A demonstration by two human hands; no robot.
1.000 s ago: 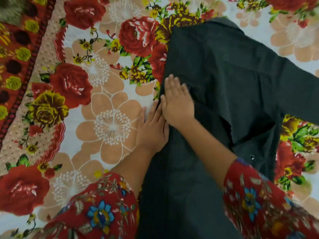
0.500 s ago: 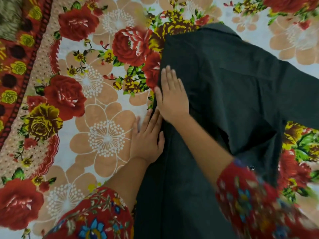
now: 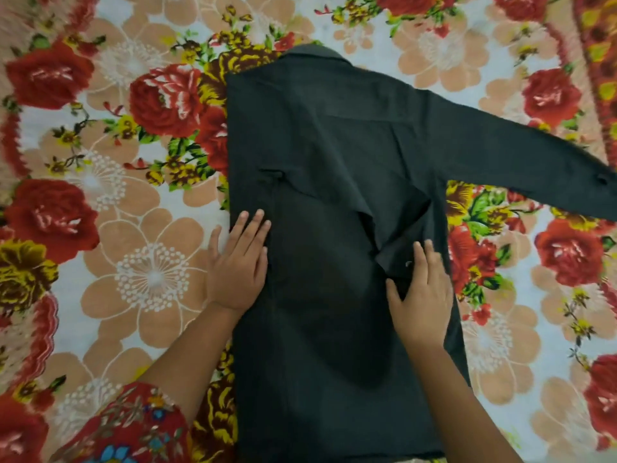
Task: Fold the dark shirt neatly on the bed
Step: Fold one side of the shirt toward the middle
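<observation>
- On the flowered bedsheet (image 3: 133,279), the dark shirt (image 3: 327,228) lay flat, roughly in the middle of the view.
- Its long axis ran from the collar (image 3: 314,53), at the far end from the person, down to the hem at the near end, which passed out of the bottom of the view.
- Left of the shirt's middle, one side had been folded inward, leaving a straight vertical edge against the bedsheet.
- From the shirt's upper right shoulder, the sleeve (image 3: 521,152) stretched out unfolded, slanting away to the right and a little toward the near side, with its cuff (image 3: 601,182) at the right border of the view.
- At the shirt's left folded edge, about halfway along its length, the left hand (image 3: 237,265) lay flat and palm down, fingers straight and slightly apart, partly on the cloth and partly on the bedsheet.
- Toward the shirt's right edge, at about the same height, the right hand (image 3: 422,295) rested palm down on the cloth, fingers extended and thumb spread, beside a bunched fold under the armpit of the sleeve.
- Neither hand pinched any cloth.
- Near the shirt's lower left corner, a red patterned cuff of the person's own clothing (image 3: 133,429) covered the left forearm.
</observation>
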